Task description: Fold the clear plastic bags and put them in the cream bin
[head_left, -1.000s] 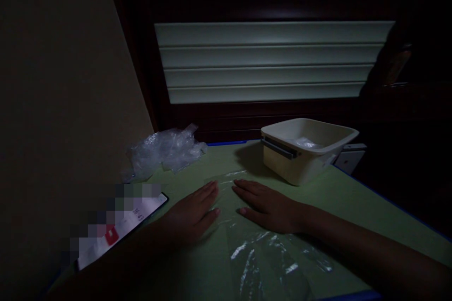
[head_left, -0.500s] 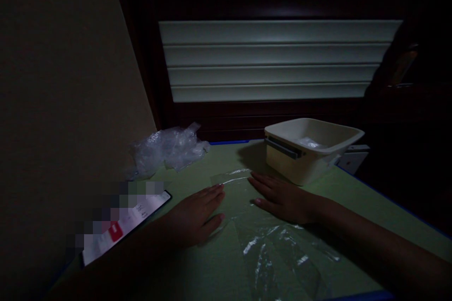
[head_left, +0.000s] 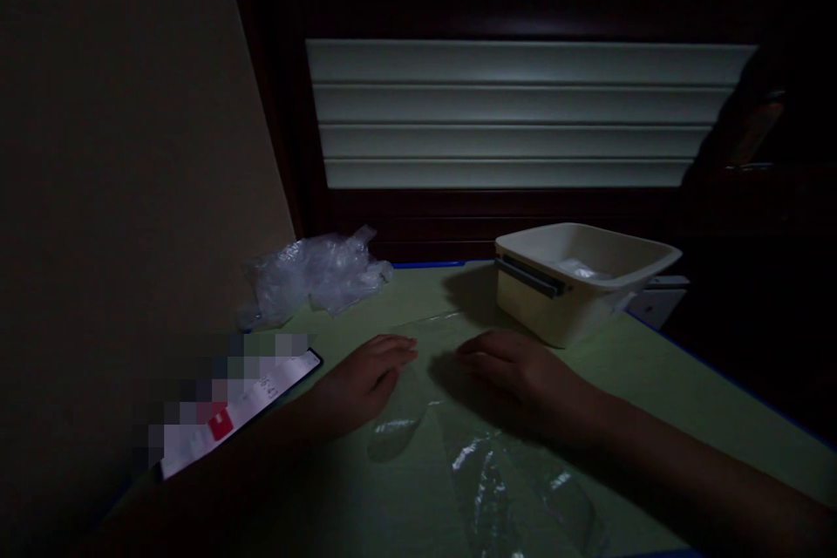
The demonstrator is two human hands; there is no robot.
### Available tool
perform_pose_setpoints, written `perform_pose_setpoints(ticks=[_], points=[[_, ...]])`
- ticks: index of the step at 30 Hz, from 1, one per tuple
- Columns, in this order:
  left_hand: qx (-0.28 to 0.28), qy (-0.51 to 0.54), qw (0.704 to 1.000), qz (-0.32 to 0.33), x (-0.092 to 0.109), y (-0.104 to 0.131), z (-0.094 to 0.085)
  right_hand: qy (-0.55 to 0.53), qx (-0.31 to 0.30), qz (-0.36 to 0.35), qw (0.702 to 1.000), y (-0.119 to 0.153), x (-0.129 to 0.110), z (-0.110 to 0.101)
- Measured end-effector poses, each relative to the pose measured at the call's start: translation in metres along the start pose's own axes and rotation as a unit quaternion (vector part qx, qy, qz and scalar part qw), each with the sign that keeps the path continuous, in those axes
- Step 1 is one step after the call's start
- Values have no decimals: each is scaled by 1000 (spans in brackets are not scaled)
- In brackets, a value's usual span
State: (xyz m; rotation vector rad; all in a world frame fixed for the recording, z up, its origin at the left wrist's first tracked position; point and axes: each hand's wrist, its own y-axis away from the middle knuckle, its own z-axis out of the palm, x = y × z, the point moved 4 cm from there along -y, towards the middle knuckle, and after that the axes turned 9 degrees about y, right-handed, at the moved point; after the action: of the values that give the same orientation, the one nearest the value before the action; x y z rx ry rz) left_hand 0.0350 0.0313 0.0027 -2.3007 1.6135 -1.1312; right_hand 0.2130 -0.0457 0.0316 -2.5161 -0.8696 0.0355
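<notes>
A clear plastic bag (head_left: 480, 462) lies spread over the green tabletop, creased and shiny toward the near edge. My left hand (head_left: 366, 379) has its thumb brought against its fingers at the bag's left side. A curved flap of the film hangs just below that hand, and the edge seems caught between thumb and fingers. To the right, my right hand (head_left: 513, 362) is slightly raised over the bag, fingers loosely bent and casting a shadow. Its thumb is mostly hidden, and nothing shows in its fingers.
A cream plastic bin (head_left: 555, 314) with a grey handle stands at the back right, with clear plastic inside. Crumpled clear bags (head_left: 314, 275) lie at the back left. A phone (head_left: 241, 405) rests at the left, beside the wall. A slatted panel (head_left: 510, 113) rises behind the table.
Both hands lay flat with fingers outstretched on the bag. Now the left thumb has closed toward its fingers, and the right hand has lifted with fingers bent. The film's left edge has curled up.
</notes>
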Motion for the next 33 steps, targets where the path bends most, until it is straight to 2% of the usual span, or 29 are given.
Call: perform_pose_setpoints(ticks=[2,5,8,12,18,22,25,28,30,33], points=[[13,9,1000,6,-5,-1,0,20,5,-74,997,-4,-18,0],[16,14,1000,7,-7,-2,0,52,-20,-152,987,-11,-39,4],[17,19,1000,6,-5,-2,-2,71,-47,-177,981,-19,-50,9],[20,26,999,-2,-4,-3,-2,73,-54,-173,981,-24,-55,16],[21,44,999,-11,-9,-1,-3,39,-53,-109,992,-23,-51,26],[10,57,998,-26,-8,-1,-6,-94,-39,2,995,-21,-41,26],[-3,63,997,-41,-3,-2,-8,-236,-28,113,965,-19,-31,26],[-19,62,997,-49,2,-5,-9,-330,-14,190,925,-17,-23,29],[-23,57,997,-52,5,-6,-9,-371,-7,215,903,-16,-21,32],[-10,43,997,-56,3,-6,-8,-403,-1,217,889,-17,-20,34]])
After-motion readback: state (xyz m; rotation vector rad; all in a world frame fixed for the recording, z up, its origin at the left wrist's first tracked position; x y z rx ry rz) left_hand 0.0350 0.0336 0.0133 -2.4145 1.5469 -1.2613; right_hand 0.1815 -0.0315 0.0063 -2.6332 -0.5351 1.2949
